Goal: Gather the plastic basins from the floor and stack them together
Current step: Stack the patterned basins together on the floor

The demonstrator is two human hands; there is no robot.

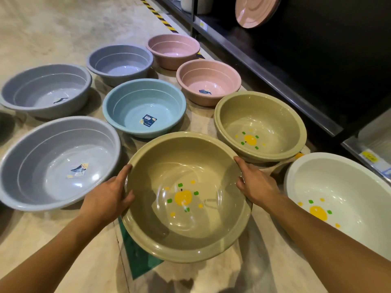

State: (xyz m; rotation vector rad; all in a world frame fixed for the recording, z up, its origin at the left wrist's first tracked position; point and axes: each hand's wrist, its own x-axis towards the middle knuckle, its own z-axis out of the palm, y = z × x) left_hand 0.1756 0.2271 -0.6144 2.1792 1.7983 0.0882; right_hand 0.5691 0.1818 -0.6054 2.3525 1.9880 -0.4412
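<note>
An olive basin [186,166] with a yellow fruit print is tilted off the floor in front of me. My left hand [108,195] grips its left rim and my right hand [256,182] grips its right rim. A second olive basin [260,111] sits on the floor just behind it to the right. A white basin [338,178] with the same print lies at the right. A light blue basin [143,98] stands in the middle. Three grey basins [59,157] [44,83] [120,58] lie to the left and two pink basins [208,75] [172,45] at the back.
A dark shelf unit [296,66] runs along the right side, with price tags on its edge and a pink basin [256,9] leaning on an upper shelf. Yellow-black hazard tape [160,17] marks the floor by the shelf. A green floor marking [137,259] lies under the held basin.
</note>
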